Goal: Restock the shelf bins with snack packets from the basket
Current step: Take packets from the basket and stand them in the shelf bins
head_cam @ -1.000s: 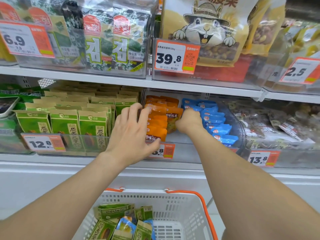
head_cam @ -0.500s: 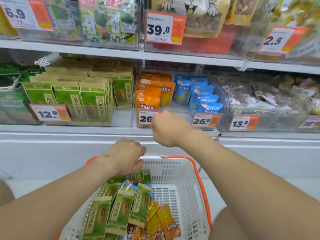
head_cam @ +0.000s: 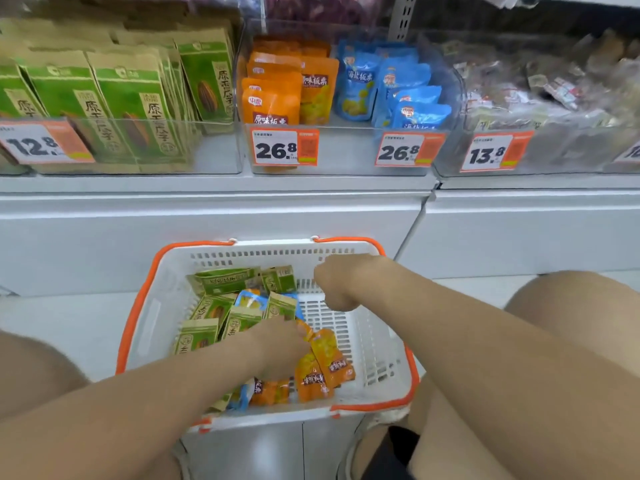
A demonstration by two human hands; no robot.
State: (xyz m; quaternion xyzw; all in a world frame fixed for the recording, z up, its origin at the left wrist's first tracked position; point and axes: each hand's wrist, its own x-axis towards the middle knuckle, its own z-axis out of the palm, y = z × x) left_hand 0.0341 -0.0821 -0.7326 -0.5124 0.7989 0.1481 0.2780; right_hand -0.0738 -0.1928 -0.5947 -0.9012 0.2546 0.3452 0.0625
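Observation:
A white basket with an orange rim stands in front of me, low in the head view. Inside lie green packets, a blue packet and orange packets. My left hand is down in the basket, its fingers curled over the top ends of the orange packets; the fingertips are hidden. My right hand hovers over the basket's far right part, curled into a fist and holding nothing. On the shelf above, a clear bin holds rows of orange packets and blue packets.
To the left, a clear bin of green packets carries a 12.8 tag. A bin of mixed clear-wrapped snacks sits to the right with a 13.8 tag. A white shelf front runs below the bins. My bare knees flank the basket.
Both hands left the orange row in the shelf bin and came down. My left hand went into the basket onto the orange packets; my right fist dropped over the basket. The view tilted downward.

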